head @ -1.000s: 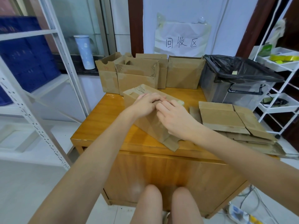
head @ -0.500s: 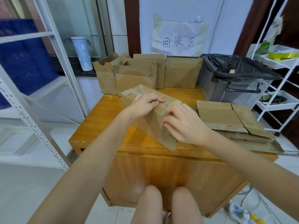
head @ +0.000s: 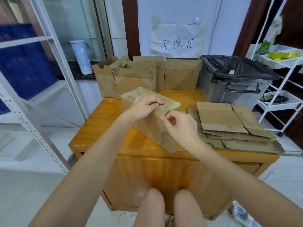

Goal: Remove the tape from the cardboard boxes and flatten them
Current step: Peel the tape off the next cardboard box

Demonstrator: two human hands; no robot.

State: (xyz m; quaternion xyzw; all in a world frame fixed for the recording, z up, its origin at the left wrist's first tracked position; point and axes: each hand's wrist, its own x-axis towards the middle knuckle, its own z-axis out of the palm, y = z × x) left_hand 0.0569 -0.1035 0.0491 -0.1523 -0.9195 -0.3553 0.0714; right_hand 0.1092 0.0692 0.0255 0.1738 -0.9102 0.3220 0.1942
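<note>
Glossy orange wooden tabletop (head: 101, 128) carries, at centre, a long brown cardboard box (head: 147, 126) that the left hand (head: 144, 106) presses steady, fingers curled over its top, so the right hand (head: 178, 126) can pinch translucent yellowish tape (head: 173, 106) peeling toward three o'clock.
</note>
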